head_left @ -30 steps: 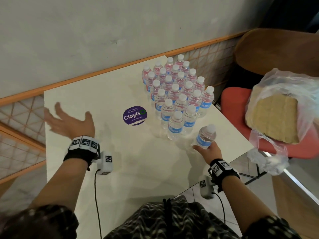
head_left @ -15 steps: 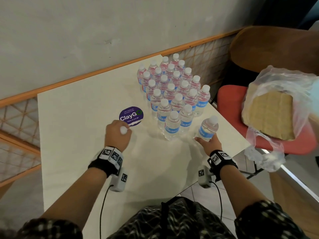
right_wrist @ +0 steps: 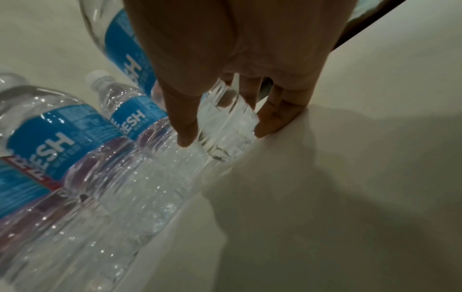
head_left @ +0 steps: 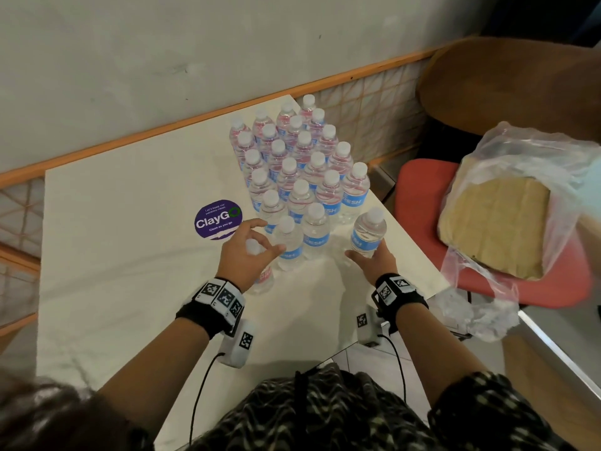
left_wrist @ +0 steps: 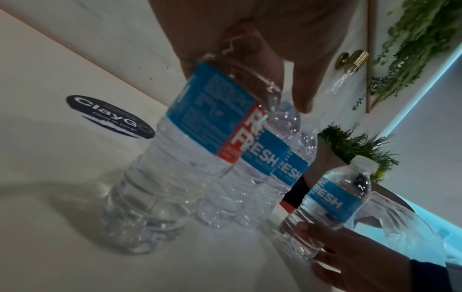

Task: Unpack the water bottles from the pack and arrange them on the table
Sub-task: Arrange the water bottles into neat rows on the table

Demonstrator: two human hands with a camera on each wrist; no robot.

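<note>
Several clear water bottles (head_left: 292, 164) with blue labels and white caps stand in tight rows at the table's far right. My left hand (head_left: 257, 247) grips the cap and neck of one more bottle (head_left: 265, 278) from above. In the left wrist view this bottle (left_wrist: 200, 138) stands on the table just in front of the group. My right hand (head_left: 370, 262) grips another bottle (head_left: 367, 232) low round its base, and it leans away from me by the table's right edge. In the right wrist view thumb and fingers curl round that base (right_wrist: 225, 122), right at the table top.
The white table (head_left: 130, 255) carries a round purple ClayGo sticker (head_left: 218, 219) left of the bottles. Right of the table a red chair (head_left: 419, 190) holds crumpled clear plastic wrap (head_left: 487, 307) with a cardboard sheet (head_left: 497, 222). A wall and an orange rail run behind.
My left hand, open at the table's far left a second ago, has taken a bottle by the cap and brought it right, up to the group. The right hand kept hold of its bottle.
</note>
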